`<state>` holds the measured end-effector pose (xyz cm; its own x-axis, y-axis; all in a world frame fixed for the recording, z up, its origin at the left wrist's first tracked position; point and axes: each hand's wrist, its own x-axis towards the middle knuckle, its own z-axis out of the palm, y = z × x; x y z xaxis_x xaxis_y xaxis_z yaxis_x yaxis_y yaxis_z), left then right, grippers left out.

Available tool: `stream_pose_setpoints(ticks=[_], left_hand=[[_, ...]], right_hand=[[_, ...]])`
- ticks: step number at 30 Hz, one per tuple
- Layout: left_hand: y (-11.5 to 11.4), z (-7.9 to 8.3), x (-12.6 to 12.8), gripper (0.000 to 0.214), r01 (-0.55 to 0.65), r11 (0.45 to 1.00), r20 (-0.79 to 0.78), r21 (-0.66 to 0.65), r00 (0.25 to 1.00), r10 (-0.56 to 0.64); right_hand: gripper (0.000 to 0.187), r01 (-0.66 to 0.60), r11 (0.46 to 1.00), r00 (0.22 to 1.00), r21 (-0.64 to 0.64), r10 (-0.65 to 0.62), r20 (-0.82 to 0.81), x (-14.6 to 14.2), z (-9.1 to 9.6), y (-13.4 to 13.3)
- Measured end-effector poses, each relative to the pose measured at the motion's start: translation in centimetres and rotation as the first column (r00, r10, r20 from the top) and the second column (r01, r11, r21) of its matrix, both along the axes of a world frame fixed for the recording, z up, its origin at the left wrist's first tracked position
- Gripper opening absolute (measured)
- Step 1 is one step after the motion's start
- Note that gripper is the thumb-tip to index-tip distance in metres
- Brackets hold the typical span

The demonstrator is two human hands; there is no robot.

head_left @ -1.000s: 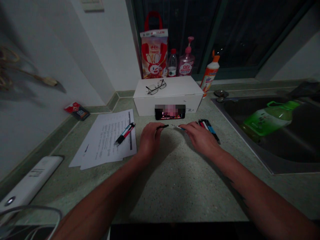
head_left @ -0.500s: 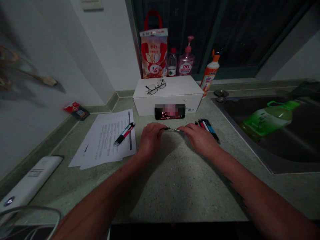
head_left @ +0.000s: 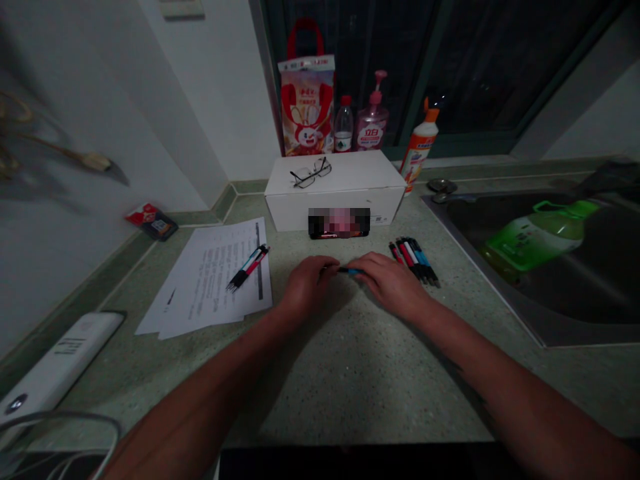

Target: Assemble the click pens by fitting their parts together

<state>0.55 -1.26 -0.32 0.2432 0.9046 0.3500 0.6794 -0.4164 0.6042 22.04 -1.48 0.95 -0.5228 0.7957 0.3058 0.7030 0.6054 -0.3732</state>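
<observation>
My left hand (head_left: 305, 288) and my right hand (head_left: 390, 283) meet low over the green speckled counter (head_left: 350, 360), fingers pinched on the two ends of a blue and black pen (head_left: 346, 271) held level between them. A row of several pens (head_left: 414, 259) lies just right of my right hand. Two more pens (head_left: 247, 268) rest on printed sheets of paper (head_left: 215, 280) to the left of my left hand. A phone (head_left: 339, 223) leans against a white box (head_left: 335, 190) directly beyond the hands.
Glasses (head_left: 311, 173) lie on the white box. Behind it stand a red bag (head_left: 307, 103), a small bottle (head_left: 344, 127), a pump bottle (head_left: 372, 123) and an orange-capped bottle (head_left: 419, 150). A sink (head_left: 550, 267) at right holds a green jug (head_left: 535, 237). A white device (head_left: 60, 363) lies front left.
The two pen parts, held apart a second ago, have been brought together into one pen. Both hands have moved slightly nearer to me and closer to each other.
</observation>
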Motion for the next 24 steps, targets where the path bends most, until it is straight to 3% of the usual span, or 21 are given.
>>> stream_pose_setpoints(ticks=[7, 11, 14, 24], left_hand=[[0.1, -0.1, -0.1, 0.013, 0.051, 0.999, 0.112, 0.012, 0.992, -0.052], [0.1, 0.0, 0.1, 0.019, -0.017, 0.995, 0.22, -0.094, 0.975, 0.038], [-0.1, 0.3, 0.2, 0.012, -0.014, 0.975, 0.219, -0.22, 0.974, 0.063], [0.1, 0.6, 0.3, 0.005, 0.032, 0.952, 0.362, -0.303, 0.928, 0.084]], right_hand=[[0.025, -0.002, 1.0, 0.994, -0.029, -0.001, -0.106, 0.1, -0.8, 0.2], [0.026, -0.007, 0.999, 0.989, -0.04, 0.001, -0.151, 0.0, -1.2, 0.4], [0.026, -0.01, 0.999, 0.986, -0.035, 0.004, -0.166, 0.0, -1.2, 0.4], [0.025, -0.003, 0.999, 0.979, -0.053, -0.008, -0.204, 0.1, -1.0, 0.5]])
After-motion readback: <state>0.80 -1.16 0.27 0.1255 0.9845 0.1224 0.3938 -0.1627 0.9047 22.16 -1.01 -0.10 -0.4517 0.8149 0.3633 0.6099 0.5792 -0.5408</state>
